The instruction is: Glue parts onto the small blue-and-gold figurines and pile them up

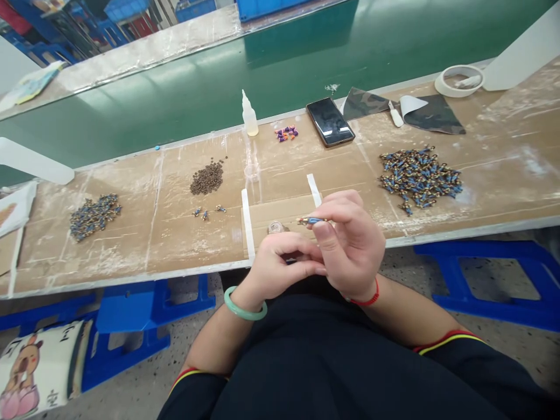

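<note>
Between the thumb and fingers of my right hand [356, 245] is a small blue and gold figurine [312, 220], held above the table's front edge. My left hand [286, 259] is closed, thumb against the fingers, right beside the right hand; whatever it pinches is hidden. Just beyond my left hand stands a small clear glass-like cup [275, 227], on a cardboard sheet [280, 211] taped down with white strips. To the left lie a few similar figurines [205, 214] and a heap of small brown discs [207, 178].
Figurine piles lie at right [420, 176] and left [95, 216]. Behind are a dropper bottle [249, 116], purple-orange pieces [286, 133], a phone [330, 121], camouflage cloth [433, 115], a white-handled tool [396, 115] and a tape roll [458, 87]. Blue stools [126, 306] stand below.
</note>
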A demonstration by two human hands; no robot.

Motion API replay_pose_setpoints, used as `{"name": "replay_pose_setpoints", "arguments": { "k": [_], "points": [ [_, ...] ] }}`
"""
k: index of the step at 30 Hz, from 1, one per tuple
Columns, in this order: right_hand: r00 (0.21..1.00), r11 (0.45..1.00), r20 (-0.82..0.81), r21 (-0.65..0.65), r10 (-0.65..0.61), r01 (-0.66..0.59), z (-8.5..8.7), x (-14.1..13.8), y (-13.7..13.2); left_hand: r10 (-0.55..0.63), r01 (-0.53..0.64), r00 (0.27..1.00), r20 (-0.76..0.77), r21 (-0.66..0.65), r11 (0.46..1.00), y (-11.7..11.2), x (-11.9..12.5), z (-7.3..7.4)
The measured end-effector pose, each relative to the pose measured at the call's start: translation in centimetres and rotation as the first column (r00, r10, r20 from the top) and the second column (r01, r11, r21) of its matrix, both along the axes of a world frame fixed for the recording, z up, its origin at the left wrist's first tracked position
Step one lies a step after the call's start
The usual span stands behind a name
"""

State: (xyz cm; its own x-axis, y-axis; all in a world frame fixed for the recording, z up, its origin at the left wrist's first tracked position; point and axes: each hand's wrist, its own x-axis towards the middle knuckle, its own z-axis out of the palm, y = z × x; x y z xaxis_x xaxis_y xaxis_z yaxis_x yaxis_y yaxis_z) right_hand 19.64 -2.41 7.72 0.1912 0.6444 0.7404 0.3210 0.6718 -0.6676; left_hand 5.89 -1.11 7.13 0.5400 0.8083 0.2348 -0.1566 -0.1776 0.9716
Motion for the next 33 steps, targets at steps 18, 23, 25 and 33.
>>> {"name": "replay_pose_setpoints", "arguments": {
  "k": [18, 23, 25, 33],
  "points": [
    [0.994, 0.997, 0.084, 0.033, -0.073, 0.07, -1.0, 0.1, -0.4, 0.054, -0.014, 0.995, -0.089, 0.398, 0.917, -0.9, -1.0, 0.0],
    [0.999, 0.998, -0.044, -0.057, -0.025, 0.022, -0.8, -0.2, -0.1, -0.025, 0.025, 0.99, 0.14, 0.005, 1.0, -0.6, -0.9, -1.4],
    [0.992, 0.995, -0.124, -0.097, 0.02, -0.032, -0.8, -0.2, 0.0, -0.022, 0.104, 0.942, 0.335, -0.23, 0.968, -0.7, -0.8, -2.0],
    [0.958, 0.951, -0.162, -0.161, 0.239, -0.264, -0.3, -0.3, -1.0, 0.008, 0.269, 0.848, 0.529, -0.443, 0.855, -1.2, -0.8, -1.7]
  ]
}}
